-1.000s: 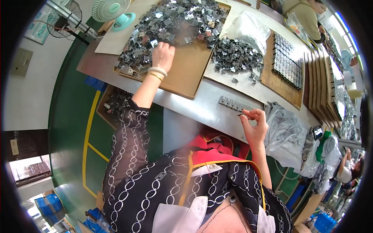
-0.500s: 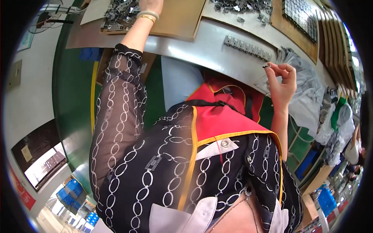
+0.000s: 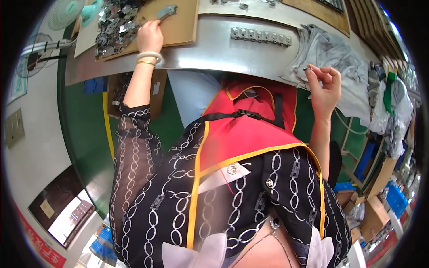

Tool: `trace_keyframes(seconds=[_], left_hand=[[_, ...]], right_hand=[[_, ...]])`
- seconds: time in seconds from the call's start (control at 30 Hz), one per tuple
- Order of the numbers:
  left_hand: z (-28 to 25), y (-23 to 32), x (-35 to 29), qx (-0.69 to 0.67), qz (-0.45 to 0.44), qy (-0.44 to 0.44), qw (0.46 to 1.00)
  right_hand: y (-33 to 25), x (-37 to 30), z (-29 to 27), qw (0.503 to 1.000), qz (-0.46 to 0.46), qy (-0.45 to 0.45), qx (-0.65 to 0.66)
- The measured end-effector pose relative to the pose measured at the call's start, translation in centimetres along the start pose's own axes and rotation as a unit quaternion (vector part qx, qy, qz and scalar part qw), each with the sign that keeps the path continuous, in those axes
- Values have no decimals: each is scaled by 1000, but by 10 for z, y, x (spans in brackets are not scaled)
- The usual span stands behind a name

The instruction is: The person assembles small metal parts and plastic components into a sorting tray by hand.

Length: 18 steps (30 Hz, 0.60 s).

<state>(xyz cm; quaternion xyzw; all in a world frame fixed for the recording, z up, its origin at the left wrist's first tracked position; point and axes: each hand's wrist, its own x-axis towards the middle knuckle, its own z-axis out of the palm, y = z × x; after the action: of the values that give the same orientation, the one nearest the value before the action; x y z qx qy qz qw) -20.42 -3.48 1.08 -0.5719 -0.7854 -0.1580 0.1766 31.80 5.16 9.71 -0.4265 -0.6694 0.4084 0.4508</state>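
My left hand [image 3: 150,37] reaches over a brown tray [image 3: 184,32], its fingers closed on the near end of a small flat metal bracket [image 3: 168,11]. Beside it, a heap of loose stamped metal parts [image 3: 117,27] fills the tray's left side. At the right, my right hand [image 3: 325,87] is raised just off the table edge, pinching a small dark metal piece [image 3: 307,69] between thumb and forefinger; its exact kind is too small to tell. Between the hands, a neat row of metal parts [image 3: 260,35] lies on the steel table [image 3: 210,47].
Crumpled grey cloth [image 3: 328,51] lies on the table's right side, behind my right hand. A wooden board [image 3: 321,12] bearing more metal parts is at the far right, near stacked brown boards [image 3: 373,29]. A green fan [image 3: 67,12] stands at the far left. Below the table sits an open box [image 3: 156,89].
My left hand has come nearer from the far part of the tray and now has a metal bracket at its fingertips. My right hand keeps its pinch. The whole view has shifted slightly.
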Motion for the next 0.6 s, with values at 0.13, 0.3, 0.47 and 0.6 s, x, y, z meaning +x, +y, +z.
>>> trace_keyframes(seconds=[0.13, 0.3, 0.47, 0.6], left_hand=[[-6, 19, 13, -61, -23, 29, 997], [-7, 11, 24, 78, -123, 118, 982], [-17, 44, 32, -35, -102, -53, 993], [-29, 68, 29, -54, -66, -15, 996]], right_hand=[[-6, 2, 5, 1000, 0, -8, -4], [-18, 10, 7, 999, -24, 13, -27], [-11, 9, 5, 999, -19, 18, -28], [-16, 13, 13, 1000, -13, 9, -9]])
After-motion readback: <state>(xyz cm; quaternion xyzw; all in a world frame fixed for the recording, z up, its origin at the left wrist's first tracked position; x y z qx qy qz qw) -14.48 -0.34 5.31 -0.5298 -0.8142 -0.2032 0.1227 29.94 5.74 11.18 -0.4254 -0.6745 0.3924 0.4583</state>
